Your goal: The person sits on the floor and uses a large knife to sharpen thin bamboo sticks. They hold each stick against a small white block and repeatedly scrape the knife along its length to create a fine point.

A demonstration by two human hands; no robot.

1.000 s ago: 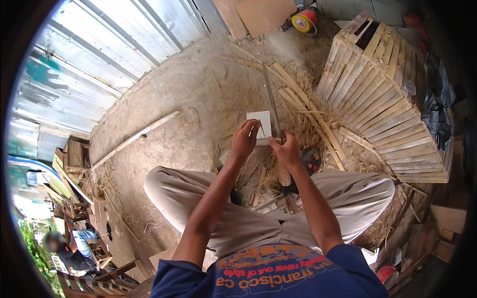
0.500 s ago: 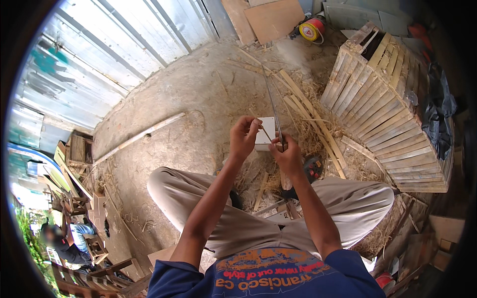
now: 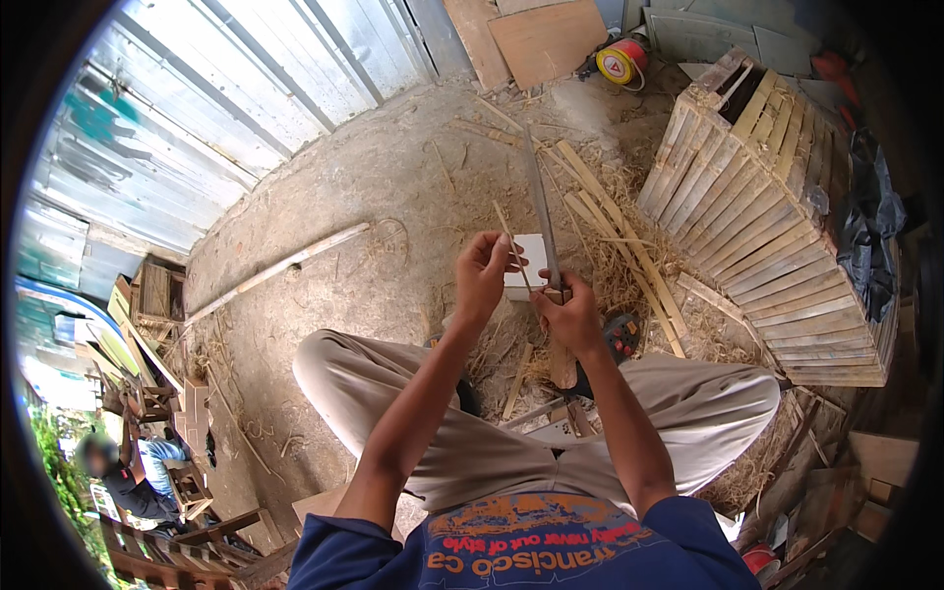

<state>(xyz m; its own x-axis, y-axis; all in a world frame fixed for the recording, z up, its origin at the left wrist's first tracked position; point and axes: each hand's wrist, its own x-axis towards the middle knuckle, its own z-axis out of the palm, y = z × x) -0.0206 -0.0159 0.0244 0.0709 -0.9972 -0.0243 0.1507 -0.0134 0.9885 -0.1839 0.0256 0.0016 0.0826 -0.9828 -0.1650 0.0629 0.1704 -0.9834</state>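
Observation:
My left hand (image 3: 482,275) is closed in a pinch around a thin bamboo or wood strip (image 3: 502,221). One end of the strip sticks out beyond the fingers; the other reaches the right thumb. In my right hand (image 3: 571,313) is a long-bladed knife (image 3: 542,202), its dark blade pointing away from me. The wooden handle (image 3: 562,364) extends below that hand toward my lap. Under the hands, between my feet, stands a white box-like block (image 3: 532,248). Whether the strip touches the blade, I cannot tell.
Long split strips (image 3: 629,251) and curly shavings lie to the right, beside a slatted wooden crate (image 3: 752,231). A pole (image 3: 280,270) lies on the floor at left. Far off stand a red-yellow container (image 3: 619,65) and boards (image 3: 546,41). Another person (image 3: 138,482) sits at the far left.
The knife has rolled so more of its blade's flat side shows. The strip now sticks out past my left fingers on the far side. Both hands stay in nearly the same place.

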